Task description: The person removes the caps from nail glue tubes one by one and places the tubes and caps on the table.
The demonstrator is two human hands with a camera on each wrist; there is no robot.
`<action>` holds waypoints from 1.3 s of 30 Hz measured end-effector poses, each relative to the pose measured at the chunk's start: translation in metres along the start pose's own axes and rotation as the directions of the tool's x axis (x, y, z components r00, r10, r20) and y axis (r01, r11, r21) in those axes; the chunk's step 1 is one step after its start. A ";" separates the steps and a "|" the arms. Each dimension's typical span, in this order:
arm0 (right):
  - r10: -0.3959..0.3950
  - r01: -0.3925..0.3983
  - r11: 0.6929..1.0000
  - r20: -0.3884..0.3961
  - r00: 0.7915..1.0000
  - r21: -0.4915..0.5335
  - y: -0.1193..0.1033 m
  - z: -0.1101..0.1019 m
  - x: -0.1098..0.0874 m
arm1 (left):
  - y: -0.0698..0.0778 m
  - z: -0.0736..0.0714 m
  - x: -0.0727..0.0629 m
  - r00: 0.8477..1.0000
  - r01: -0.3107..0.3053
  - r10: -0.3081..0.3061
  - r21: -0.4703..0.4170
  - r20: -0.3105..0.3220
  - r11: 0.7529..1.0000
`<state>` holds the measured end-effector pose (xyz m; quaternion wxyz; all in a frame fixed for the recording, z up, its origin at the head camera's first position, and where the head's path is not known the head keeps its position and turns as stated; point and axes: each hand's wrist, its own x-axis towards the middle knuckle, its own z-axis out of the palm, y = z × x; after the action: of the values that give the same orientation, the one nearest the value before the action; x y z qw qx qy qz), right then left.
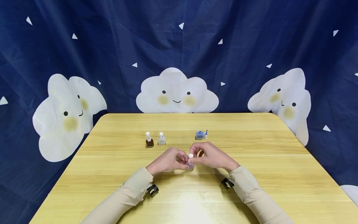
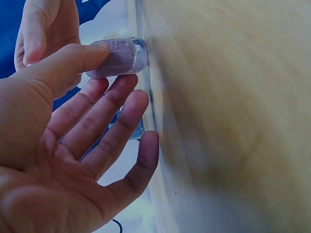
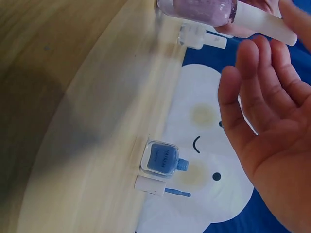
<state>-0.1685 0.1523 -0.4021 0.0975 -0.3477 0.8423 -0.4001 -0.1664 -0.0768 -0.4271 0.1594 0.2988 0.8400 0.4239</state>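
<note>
With our left hand (image 1: 170,160) we pinch a lilac bottle (image 1: 190,165) between thumb and fingertips, the little finger spread away. Our right hand (image 1: 211,156), partly open, has thumb and fingertips about its white cap (image 1: 191,155). The bottle is between our hands, near upright; we cannot tell whether it touches the tabletop (image 1: 81,174). Beyond stand an uncapped blue bottle (image 1: 199,135) beside its brush cap (image 1: 206,136), a dark bottle (image 1: 149,143) and a clear bottle (image 1: 162,141).

On the tabletop (image 1: 265,140), toward the far edge: first capped bottle (image 1: 149,143), left of centre; second capped bottle (image 1: 162,141), just right of it; uncapped bottle (image 1: 199,135), right of centre; brush cap (image 1: 206,136), immediately right. Before this row, midway between side edges: third capped bottle (image 1: 190,165), between left hand (image 1: 171,160) and right hand (image 1: 213,156).
</note>
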 end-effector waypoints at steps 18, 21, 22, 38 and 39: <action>-0.008 0.007 1.000 -0.025 1.000 -0.026 0.000 -0.002 0.000 | -0.001 0.000 0.000 1.000 -0.005 0.005 0.001 0.001 1.000; -0.024 0.023 0.999 -0.026 0.999 -0.036 -0.002 -0.002 0.000 | -0.001 -0.001 0.000 1.000 -0.012 0.012 0.005 0.003 1.000; -0.031 0.030 0.999 -0.021 0.999 -0.035 -0.003 -0.003 0.000 | -0.001 -0.001 0.000 1.000 -0.015 0.015 0.007 0.004 1.000; -0.036 0.035 0.998 -0.015 0.999 -0.047 -0.007 -0.004 -0.002 | -0.002 0.001 0.000 1.000 -0.016 0.016 0.045 -0.003 0.999; -0.039 0.038 0.998 -0.011 0.999 -0.047 -0.008 -0.004 -0.002 | -0.002 0.001 0.000 1.000 -0.016 0.016 0.047 -0.004 0.999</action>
<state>-0.1648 0.1530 -0.3940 0.0766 -0.3636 0.8452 -0.3841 -0.1667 -0.0769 -0.4289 0.1472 0.3084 0.8477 0.4057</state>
